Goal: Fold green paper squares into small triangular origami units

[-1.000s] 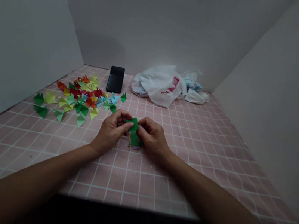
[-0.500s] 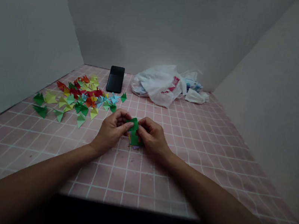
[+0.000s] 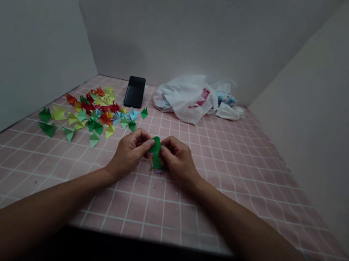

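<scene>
A small piece of green origami paper is pinched between my two hands over the middle of the table. My left hand grips its left edge between thumb and fingers. On the opposite edge, my right hand holds it the same way. Just beneath lies a stack of paper squares, green on top, with yellow and purple edges peeking out; my hands partly cover it. The fine folds in the held paper are too small to make out.
Many folded paper pieces in green, yellow, red, orange and blue are spread at the left. A black phone lies behind them. White plastic bags rest by the back wall. Pink checked cloth covers the table.
The green paper has turned slightly between my fingers and its visible outline looks narrower. My left thumb has shifted a little to the left. The rest stays put.
</scene>
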A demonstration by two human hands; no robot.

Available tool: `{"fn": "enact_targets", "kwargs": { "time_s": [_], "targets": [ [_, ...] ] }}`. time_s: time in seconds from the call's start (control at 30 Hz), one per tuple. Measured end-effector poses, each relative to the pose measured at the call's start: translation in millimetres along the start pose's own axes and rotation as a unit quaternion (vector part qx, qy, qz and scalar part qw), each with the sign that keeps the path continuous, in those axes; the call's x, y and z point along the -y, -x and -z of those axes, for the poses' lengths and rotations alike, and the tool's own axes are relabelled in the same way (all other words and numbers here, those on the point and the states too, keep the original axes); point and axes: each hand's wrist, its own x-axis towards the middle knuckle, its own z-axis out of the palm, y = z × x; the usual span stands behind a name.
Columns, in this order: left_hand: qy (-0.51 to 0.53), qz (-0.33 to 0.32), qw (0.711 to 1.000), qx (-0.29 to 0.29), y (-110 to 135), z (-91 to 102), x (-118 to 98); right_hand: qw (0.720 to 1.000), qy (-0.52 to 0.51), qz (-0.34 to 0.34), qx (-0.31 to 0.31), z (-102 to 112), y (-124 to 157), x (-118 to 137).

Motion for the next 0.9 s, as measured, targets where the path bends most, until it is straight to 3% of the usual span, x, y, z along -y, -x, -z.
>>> {"fn": "enact_targets", "kwargs": {
  "time_s": [0.9],
  "targets": [
    [-0.013, -0.006, 0.999, -0.03, 0.7, -1.7, -3.2, 0.998, -0.056, -0.022, 0.004, -3.3, 4.0, 6.2]
  ]
}}
